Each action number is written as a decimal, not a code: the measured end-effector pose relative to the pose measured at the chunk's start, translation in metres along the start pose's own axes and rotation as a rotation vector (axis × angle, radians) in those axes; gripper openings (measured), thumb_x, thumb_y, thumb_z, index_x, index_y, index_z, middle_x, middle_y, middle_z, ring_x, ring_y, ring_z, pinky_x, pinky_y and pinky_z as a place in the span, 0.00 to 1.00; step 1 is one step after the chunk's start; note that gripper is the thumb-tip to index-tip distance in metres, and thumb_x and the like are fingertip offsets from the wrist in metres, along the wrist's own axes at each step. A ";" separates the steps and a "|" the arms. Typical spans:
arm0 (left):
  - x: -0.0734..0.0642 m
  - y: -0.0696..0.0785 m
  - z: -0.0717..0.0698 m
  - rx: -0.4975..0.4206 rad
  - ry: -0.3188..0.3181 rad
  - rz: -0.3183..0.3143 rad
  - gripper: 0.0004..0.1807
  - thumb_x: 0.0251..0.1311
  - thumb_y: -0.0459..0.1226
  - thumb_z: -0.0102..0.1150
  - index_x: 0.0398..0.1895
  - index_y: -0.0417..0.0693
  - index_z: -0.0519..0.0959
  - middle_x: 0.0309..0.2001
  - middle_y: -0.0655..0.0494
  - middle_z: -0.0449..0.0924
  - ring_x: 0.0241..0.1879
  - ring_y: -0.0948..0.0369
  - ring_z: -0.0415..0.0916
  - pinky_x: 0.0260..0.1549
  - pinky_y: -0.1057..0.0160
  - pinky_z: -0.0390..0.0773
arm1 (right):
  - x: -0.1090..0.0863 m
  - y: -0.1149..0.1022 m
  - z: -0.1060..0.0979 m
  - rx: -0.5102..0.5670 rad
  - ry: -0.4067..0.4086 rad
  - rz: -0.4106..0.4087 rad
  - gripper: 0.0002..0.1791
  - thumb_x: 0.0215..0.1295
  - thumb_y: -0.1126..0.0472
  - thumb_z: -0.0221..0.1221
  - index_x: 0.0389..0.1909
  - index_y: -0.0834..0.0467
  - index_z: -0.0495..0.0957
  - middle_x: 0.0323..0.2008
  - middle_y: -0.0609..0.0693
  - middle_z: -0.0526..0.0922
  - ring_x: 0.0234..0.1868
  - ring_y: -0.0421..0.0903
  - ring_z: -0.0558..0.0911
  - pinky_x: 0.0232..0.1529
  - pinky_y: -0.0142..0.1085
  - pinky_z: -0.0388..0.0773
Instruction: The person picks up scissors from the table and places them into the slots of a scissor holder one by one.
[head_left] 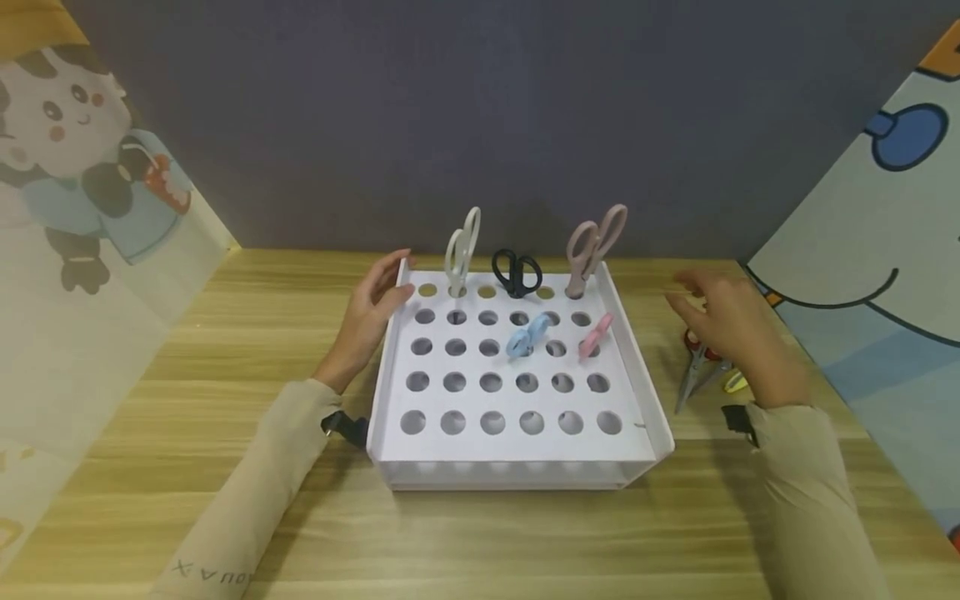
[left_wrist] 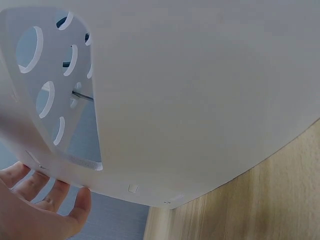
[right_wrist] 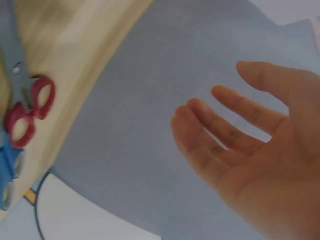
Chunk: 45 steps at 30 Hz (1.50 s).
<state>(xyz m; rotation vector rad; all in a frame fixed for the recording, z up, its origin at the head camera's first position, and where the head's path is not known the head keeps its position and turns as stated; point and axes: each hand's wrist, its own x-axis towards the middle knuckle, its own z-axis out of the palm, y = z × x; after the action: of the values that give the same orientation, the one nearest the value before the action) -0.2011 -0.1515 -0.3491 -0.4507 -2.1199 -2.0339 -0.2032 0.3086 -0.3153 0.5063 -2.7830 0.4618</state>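
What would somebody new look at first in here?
Probably the white rack full of round holes, in the middle of the table, with the left hand holding its left side. White scissors, black scissors and mauve scissors poke up along its back row, with little blue scissors and pink scissors in front of those. Next might come the big cartoon on the left wall.

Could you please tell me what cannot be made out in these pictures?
Head view: blade tips of the black scissors, hidden below the white rack.
Head view: full shape of the yellow item, partly covered by the right hand.
Right wrist view: blades of the blue-handled scissors, mostly cut off by the left edge.
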 end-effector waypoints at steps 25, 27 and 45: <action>0.000 -0.001 0.000 0.021 -0.007 0.006 0.28 0.69 0.32 0.52 0.72 0.39 0.64 0.69 0.43 0.68 0.72 0.52 0.62 0.71 0.55 0.62 | -0.015 0.073 0.048 -0.018 -0.409 0.281 0.28 0.70 0.50 0.57 0.52 0.73 0.74 0.47 0.72 0.79 0.49 0.73 0.76 0.49 0.65 0.72; 0.000 -0.001 0.000 0.020 -0.009 0.004 0.28 0.69 0.32 0.52 0.72 0.39 0.64 0.70 0.42 0.68 0.72 0.53 0.62 0.71 0.55 0.62 | -0.015 0.074 0.049 -0.023 -0.399 0.273 0.26 0.69 0.51 0.58 0.50 0.72 0.75 0.46 0.72 0.80 0.49 0.74 0.75 0.50 0.67 0.71; 0.001 -0.001 0.001 0.007 -0.005 0.012 0.27 0.69 0.31 0.52 0.71 0.39 0.65 0.69 0.39 0.67 0.71 0.54 0.63 0.71 0.55 0.62 | -0.013 0.075 0.055 -0.020 -0.339 0.245 0.24 0.66 0.60 0.59 0.53 0.76 0.73 0.45 0.73 0.81 0.48 0.76 0.76 0.53 0.67 0.69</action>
<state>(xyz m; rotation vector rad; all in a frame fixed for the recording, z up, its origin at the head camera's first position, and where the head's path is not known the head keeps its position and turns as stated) -0.2019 -0.1507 -0.3503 -0.4663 -2.1213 -2.0204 -0.2316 0.3598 -0.3891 0.2582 -3.1923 0.4328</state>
